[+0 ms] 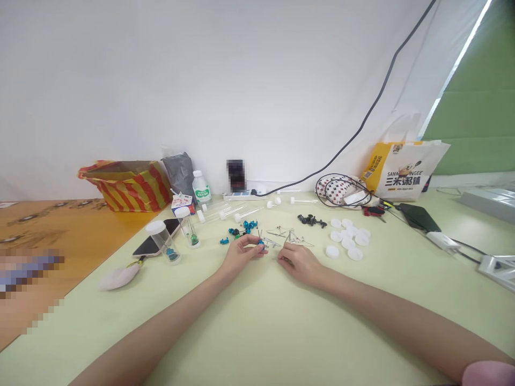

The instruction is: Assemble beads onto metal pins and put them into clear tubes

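Between the thumb and fingers of my left hand (243,254) is a small shiny blue piece (261,245), with a thin metal pin standing up from it. My right hand (300,262) is closed beside it, its fingertips pinched low over the table around something thin that I cannot make out. Behind both hands lie scattered thin metal pins (289,235). More blue pieces (250,225), with some green and black among them, are heaped just beyond my left hand. Small black pieces (311,220) lie farther back on the right. Several white round caps (348,236) are spread right of my right hand.
Clear tubes with white caps (237,214) lie toward the wall. Two upright clear jars (164,244) stand left near a phone (147,246) and a pale pouch (119,277). A striped bag (129,185), a bottle (201,187), a paper bag (406,171) and cables (341,147) line the back.
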{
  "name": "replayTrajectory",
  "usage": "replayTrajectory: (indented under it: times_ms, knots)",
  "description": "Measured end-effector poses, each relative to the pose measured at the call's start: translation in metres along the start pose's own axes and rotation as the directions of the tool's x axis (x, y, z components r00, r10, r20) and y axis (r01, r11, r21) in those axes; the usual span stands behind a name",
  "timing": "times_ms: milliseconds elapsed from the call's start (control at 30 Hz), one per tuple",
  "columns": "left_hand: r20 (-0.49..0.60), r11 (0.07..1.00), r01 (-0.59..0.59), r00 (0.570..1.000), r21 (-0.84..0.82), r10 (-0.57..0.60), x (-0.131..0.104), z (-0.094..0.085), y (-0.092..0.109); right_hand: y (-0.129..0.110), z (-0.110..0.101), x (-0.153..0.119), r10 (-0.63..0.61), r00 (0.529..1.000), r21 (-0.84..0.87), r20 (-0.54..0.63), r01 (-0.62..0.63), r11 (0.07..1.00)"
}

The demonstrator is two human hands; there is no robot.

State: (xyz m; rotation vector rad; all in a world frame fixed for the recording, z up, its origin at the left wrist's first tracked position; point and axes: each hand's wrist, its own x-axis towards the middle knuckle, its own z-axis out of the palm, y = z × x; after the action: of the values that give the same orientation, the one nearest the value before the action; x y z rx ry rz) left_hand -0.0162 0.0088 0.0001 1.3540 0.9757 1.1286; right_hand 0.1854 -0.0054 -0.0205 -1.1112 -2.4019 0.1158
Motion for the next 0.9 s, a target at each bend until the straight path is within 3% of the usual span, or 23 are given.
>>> replayTrajectory:
  times_ms: [900]
  knots:
    - [0.003,1.0,0.0,1.0,0.015,0.0,-0.0002,0.0001,0.0004,-0.0013,-0.0015,-0.0003,-0.003,1.0,-0.015,-0.008,0.003,1.0]
